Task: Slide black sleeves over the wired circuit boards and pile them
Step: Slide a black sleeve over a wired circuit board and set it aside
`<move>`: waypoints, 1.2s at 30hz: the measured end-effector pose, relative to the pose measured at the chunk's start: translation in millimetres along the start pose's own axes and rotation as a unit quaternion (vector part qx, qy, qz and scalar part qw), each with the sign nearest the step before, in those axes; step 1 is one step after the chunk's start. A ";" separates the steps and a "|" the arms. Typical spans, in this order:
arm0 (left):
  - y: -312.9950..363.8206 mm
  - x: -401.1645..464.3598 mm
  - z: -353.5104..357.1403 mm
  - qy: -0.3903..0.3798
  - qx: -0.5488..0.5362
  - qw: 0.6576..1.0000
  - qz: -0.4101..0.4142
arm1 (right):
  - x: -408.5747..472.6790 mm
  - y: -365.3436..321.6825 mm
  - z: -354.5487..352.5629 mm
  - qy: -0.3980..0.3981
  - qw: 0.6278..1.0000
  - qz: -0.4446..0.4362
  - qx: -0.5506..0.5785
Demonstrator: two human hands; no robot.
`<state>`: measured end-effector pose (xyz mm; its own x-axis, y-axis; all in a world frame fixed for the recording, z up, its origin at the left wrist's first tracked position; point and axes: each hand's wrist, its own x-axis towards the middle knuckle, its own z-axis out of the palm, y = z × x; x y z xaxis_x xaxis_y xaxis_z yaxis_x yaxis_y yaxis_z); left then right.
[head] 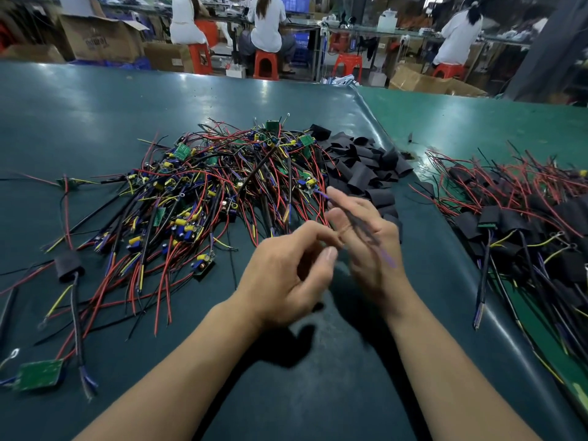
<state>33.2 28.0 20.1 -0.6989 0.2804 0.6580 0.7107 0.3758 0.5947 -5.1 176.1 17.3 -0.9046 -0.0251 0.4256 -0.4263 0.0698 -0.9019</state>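
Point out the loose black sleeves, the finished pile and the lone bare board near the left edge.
loose black sleeves (362,167), head view, middle of the heap
finished pile (521,218), head view, sleeved boards at its centre
bare board (39,374), head view, green face

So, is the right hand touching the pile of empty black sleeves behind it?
Cannot tell. In the head view the right hand, holding thin wires, overlaps the pile of black sleeves, but one view shows no plain contact or gap.
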 end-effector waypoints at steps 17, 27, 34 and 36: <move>-22.6 22.2 -17.5 0.131 -0.307 0.851 -0.407 | -1.7 -17.5 -15.0 -0.152 0.921 0.175 0.312; -12.8 22.8 -15.0 0.217 -0.355 0.869 -0.269 | -4.1 -15.5 -0.3 -0.126 0.940 0.151 0.280; -12.5 21.5 -9.7 0.162 -0.337 0.869 -0.323 | 2.5 -10.7 -4.8 0.042 0.959 0.135 0.245; -12.8 21.1 -9.2 0.145 -0.327 0.876 -0.324 | 2.4 -10.5 -9.2 0.001 0.966 0.111 0.235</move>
<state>10.1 21.0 30.6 -0.9900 -0.0768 0.1183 0.1335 -0.2403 0.9615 -2.8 184.4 28.5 -0.9742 -0.0594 0.2177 -0.1786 -0.3866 -0.9048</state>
